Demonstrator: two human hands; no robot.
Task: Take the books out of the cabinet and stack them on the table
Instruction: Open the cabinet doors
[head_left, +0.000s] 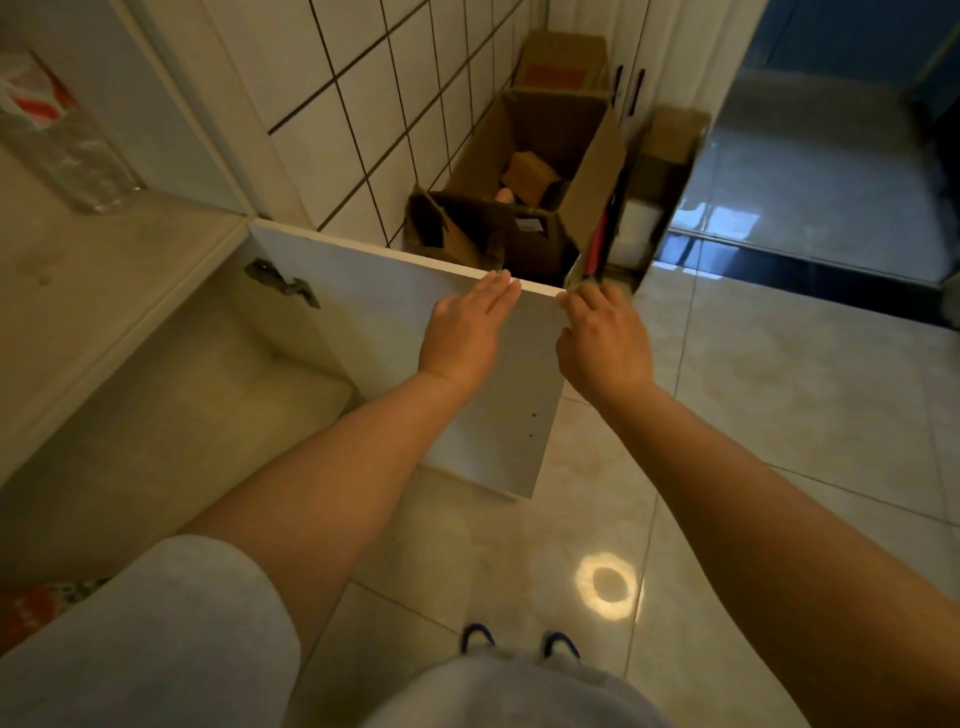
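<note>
The white cabinet door (384, 322) stands swung out toward me, hinged at the left. My left hand (465, 332) lies flat on its inner face, straight fingers reaching the top edge. My right hand (602, 338) is at the door's outer top corner, fingers curled over the edge. The cabinet's inside (171, 415) below the counter looks pale and bare where it shows; no books are in view.
A counter (104, 270) on the left carries a clear plastic bottle (62, 135). Beyond the door, open cardboard boxes (535, 176) stand against the tiled wall. Glossy floor tiles (779, 415) spread to the right, with a dark doorway threshold (810, 270).
</note>
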